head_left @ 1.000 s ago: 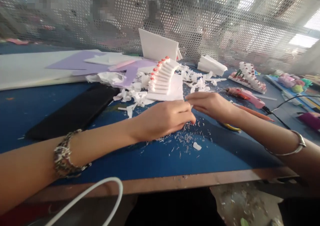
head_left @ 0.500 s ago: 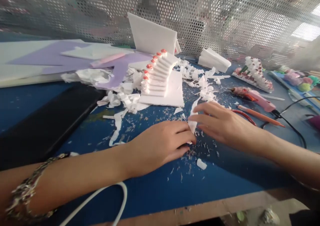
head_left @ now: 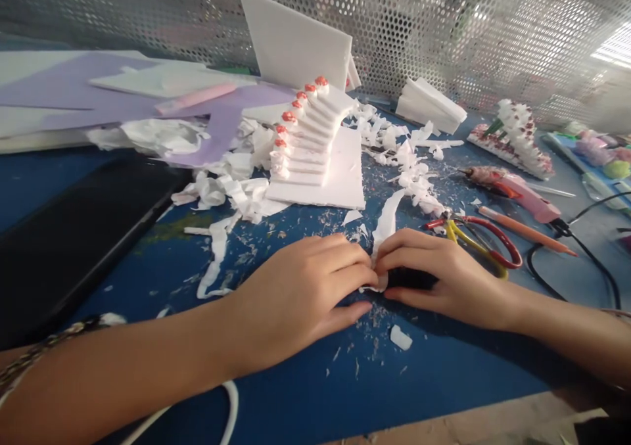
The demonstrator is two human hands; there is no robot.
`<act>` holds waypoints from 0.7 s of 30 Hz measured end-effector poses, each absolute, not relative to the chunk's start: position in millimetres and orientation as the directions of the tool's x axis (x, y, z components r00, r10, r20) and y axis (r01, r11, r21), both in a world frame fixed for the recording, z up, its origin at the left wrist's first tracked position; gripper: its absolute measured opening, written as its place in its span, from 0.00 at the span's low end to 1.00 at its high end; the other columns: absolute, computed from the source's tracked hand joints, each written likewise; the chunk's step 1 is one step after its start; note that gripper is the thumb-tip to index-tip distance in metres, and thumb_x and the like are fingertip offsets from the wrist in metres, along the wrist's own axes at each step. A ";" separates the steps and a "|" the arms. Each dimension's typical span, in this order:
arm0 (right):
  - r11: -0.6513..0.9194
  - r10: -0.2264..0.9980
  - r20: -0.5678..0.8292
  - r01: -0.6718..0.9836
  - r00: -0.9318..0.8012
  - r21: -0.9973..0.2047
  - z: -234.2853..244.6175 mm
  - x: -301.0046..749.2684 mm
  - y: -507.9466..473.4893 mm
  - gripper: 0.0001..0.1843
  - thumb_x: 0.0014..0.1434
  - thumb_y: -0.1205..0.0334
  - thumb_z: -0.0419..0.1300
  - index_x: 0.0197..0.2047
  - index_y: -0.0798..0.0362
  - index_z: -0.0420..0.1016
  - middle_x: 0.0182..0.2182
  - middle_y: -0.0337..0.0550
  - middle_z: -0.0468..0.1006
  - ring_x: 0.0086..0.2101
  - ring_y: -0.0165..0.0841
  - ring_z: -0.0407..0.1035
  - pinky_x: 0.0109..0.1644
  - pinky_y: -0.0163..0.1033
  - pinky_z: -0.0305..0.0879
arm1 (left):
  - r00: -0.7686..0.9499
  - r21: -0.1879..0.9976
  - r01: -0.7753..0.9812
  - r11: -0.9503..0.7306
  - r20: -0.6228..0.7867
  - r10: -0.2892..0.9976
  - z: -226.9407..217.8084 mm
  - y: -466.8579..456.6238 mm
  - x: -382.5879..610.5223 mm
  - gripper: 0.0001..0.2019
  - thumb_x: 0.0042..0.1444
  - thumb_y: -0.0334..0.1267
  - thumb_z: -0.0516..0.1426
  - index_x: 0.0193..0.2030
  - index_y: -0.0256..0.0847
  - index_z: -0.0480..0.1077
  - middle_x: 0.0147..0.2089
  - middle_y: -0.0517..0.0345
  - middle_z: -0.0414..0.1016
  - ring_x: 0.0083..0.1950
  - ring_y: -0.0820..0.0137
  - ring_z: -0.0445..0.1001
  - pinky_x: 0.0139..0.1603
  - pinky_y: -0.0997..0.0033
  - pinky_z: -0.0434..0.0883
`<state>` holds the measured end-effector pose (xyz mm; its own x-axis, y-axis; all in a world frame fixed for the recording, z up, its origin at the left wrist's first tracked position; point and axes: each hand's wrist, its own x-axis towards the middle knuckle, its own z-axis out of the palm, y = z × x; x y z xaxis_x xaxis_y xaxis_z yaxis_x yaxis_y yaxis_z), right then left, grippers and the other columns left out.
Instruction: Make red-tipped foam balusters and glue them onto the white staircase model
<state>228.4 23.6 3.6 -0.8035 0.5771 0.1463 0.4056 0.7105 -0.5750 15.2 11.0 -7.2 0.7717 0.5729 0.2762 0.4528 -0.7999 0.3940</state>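
Note:
A narrow strip of thin white paper (head_left: 386,225) runs down between my two hands, its lower end at my fingertips. My left hand (head_left: 315,287) lies low over the blue table with its fingers closed on that lower end, which they partly hide. From the right, my right hand (head_left: 434,271) pinches the strip, fingers curved above and thumb below. Just beyond the hands stands a small white foam staircase (head_left: 308,146) with red-topped white blobs along its left side, set on a white foam base (head_left: 348,175).
Curly paper scraps (head_left: 411,175) surround the staircase. On the right lie red-and-yellow-handled pliers (head_left: 493,241), an orange pencil (head_left: 527,231) and a pink glue gun (head_left: 522,192) with a black cord. A black phone-like slab (head_left: 93,234) and purple sheets (head_left: 44,93) occupy the left. Perforated metal (head_left: 197,18) backs the table.
My right hand has come down and closed on the paper strip beside my left fingers. The pliers behind it now show more fully. The view has shifted slightly.

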 end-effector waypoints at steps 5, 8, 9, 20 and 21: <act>0.737 0.564 0.202 0.377 -0.801 -0.561 1.7 228.8 25.2 0.08 0.57 0.69 0.53 0.39 0.55 0.71 0.40 0.45 0.71 0.42 0.27 0.66 0.46 0.33 0.65 | 0.804 0.322 0.441 -0.837 0.272 0.529 -5.9 10.2 12.2 0.09 0.58 0.35 0.51 0.43 0.41 0.70 0.43 0.57 0.73 0.41 0.67 0.69 0.43 0.65 0.65; 0.754 0.545 0.216 0.360 -0.810 -0.550 0.6 229.7 26.1 0.08 0.58 0.69 0.53 0.38 0.55 0.72 0.40 0.46 0.72 0.41 0.27 0.66 0.46 0.34 0.66 | 0.822 0.292 0.416 -0.861 0.284 0.494 -5.6 11.7 10.8 0.10 0.59 0.34 0.50 0.42 0.41 0.71 0.45 0.56 0.73 0.43 0.67 0.70 0.43 0.66 0.66; 0.758 0.539 0.222 0.353 -0.812 -0.548 0.5 230.0 26.4 0.08 0.58 0.69 0.53 0.38 0.55 0.72 0.39 0.46 0.72 0.41 0.27 0.66 0.46 0.34 0.66 | 0.826 0.278 0.408 -0.869 0.293 0.482 -5.8 12.2 10.6 0.10 0.59 0.34 0.50 0.42 0.41 0.71 0.46 0.55 0.73 0.44 0.67 0.70 0.43 0.66 0.66; 0.753 0.524 0.191 0.345 -0.830 -0.561 3.0 228.2 28.6 0.06 0.57 0.68 0.55 0.36 0.57 0.72 0.38 0.46 0.71 0.40 0.27 0.65 0.46 0.34 0.64 | 0.808 0.231 0.387 -0.893 0.381 0.449 -7.0 12.7 9.7 0.10 0.57 0.32 0.50 0.42 0.38 0.70 0.43 0.57 0.76 0.44 0.67 0.71 0.46 0.66 0.67; 0.747 0.531 0.191 0.350 -0.826 -0.565 2.6 228.0 28.5 0.06 0.57 0.68 0.55 0.36 0.57 0.72 0.38 0.46 0.71 0.40 0.27 0.65 0.46 0.33 0.64 | 0.809 0.233 0.386 -0.893 0.380 0.449 -6.8 12.8 9.7 0.09 0.57 0.32 0.50 0.42 0.38 0.70 0.43 0.57 0.76 0.44 0.67 0.71 0.46 0.66 0.67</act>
